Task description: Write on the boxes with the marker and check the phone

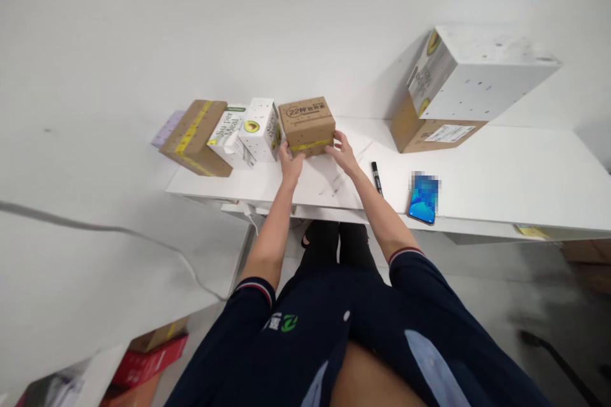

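Both hands out front on small brown cardboard box [306, 125] w/ printed "22" logo and yellow tape strip along lower front edge. Left hand [290, 164] pressed against box's near-left lower corner, fingers closed onto cardboard; right hand [342, 151] spread on near-right side, fingertips touching the face by the tape. Box clamped between the two palms, upright, resting on white table [501, 172] near its back edge, close to the wall. Just left of it, touching or nearly so: white dotted carton [260, 128], then tilted "Su per Meal" carton [227, 133] w/ avocado print, then longer brown box [195, 135] w/ yellow tape, leaning; pale purple item [167, 128] behind that, too blurred to ID. Black marker [377, 178] lying on table just right of right wrist, apart from it. Blue phone [423, 198] further right, near front edge, screen partly pixelated. Far right, well apart: large white dotted box [477, 70] stacked tilted on brown shipping box [429, 132] w/ white label. Dark navy sleeves w/ striped cuffs on both arms.
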A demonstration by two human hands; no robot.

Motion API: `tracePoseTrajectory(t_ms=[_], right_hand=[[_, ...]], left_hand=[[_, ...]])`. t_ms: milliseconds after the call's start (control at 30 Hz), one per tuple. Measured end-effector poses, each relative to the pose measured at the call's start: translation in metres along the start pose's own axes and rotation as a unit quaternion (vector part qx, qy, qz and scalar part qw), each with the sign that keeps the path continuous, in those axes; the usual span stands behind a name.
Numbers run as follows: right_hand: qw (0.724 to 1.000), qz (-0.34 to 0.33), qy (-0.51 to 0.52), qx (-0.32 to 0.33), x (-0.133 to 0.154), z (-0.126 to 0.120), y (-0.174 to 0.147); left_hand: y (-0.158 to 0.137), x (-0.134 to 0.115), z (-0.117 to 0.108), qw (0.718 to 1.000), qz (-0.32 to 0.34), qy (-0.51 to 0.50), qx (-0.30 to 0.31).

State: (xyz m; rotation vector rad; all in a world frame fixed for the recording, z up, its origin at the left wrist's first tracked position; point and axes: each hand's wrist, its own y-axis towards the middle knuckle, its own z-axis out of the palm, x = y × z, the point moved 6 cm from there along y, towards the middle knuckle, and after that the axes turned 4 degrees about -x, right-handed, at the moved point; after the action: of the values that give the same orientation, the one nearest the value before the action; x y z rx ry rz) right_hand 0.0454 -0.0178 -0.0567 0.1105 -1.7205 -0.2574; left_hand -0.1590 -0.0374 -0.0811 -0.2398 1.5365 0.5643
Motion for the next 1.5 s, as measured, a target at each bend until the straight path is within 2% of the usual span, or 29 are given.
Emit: tracePoseTrajectory(t_ms=[67, 133, 200, 267, 333, 400, 567, 800, 867, 967, 1033, 1100, 1200, 1267, 1400, 1500], right_hand=[[0.999, 0.001, 0.023, -0.035, 0.001, -0.024, -0.041], [0.997, 0.024, 0.028, -0.067, -0.003, -0.05, -0.087], [0.992, 0.06, 0.031, -0.107, -0.008, -0.074, -0.13], [0.987, 0.098, 0.026, -0.125, -0.009, -0.091, -0.162], [0.986, 0.115, 0.001, -0.119, -0.003, -0.1, -0.178], [0.987, 0.11, -0.038, -0.112, 0.008, -0.104, -0.18], [0.986, 0.075, -0.097, -0.109, 0.032, -0.101, -0.161], [0.982, 0.095, -0.114, -0.116, 0.029, -0.095, -0.15], [0.988, 0.098, -0.077, -0.093, 0.03, -0.093, -0.15], [0.996, 0.069, 0.003, -0.059, 0.031, -0.087, -0.149], [0.996, 0.055, 0.034, -0.061, 0.025, -0.083, -0.15], [0.994, 0.072, 0.034, -0.081, 0.009, -0.081, -0.152], [0.987, 0.124, 0.035, -0.094, -0.017, -0.078, -0.158], [0.986, 0.136, 0.05, -0.086, -0.025, -0.077, -0.162], [0.988, 0.126, 0.038, -0.079, -0.02, -0.081, -0.164], [0.983, 0.146, 0.037, -0.104, -0.011, -0.087, -0.163]], left_hand=[[-0.039, -0.003, -0.01, 1.0, -0.021, 0.004, -0.002], [-0.082, -0.01, -0.019, 0.998, -0.008, -0.043, 0.036], [-0.119, -0.013, -0.029, 0.996, -0.022, -0.067, 0.059], [-0.141, -0.014, -0.037, 0.991, -0.058, -0.079, 0.089], [-0.147, -0.014, -0.039, 0.986, -0.089, -0.077, 0.116], [-0.141, -0.015, -0.038, 0.983, -0.106, -0.064, 0.132], [-0.115, -0.018, -0.027, 0.979, -0.137, -0.012, 0.147], [-0.109, -0.025, -0.018, 0.967, -0.169, 0.017, 0.191], [-0.108, -0.029, -0.018, 0.968, -0.143, -0.002, 0.204], [-0.107, -0.038, -0.022, 0.977, -0.052, -0.047, 0.2], [-0.109, -0.039, -0.025, 0.98, -0.006, -0.06, 0.191], [-0.114, -0.032, -0.028, 0.981, 0.004, -0.054, 0.187], [-0.122, -0.015, -0.033, 0.983, -0.022, -0.053, 0.175], [-0.126, -0.006, -0.036, 0.983, -0.044, -0.069, 0.164], [-0.13, 0.0, -0.04, 0.977, -0.087, -0.102, 0.166], [-0.127, -0.004, -0.04, 0.976, -0.122, -0.088, 0.155]])
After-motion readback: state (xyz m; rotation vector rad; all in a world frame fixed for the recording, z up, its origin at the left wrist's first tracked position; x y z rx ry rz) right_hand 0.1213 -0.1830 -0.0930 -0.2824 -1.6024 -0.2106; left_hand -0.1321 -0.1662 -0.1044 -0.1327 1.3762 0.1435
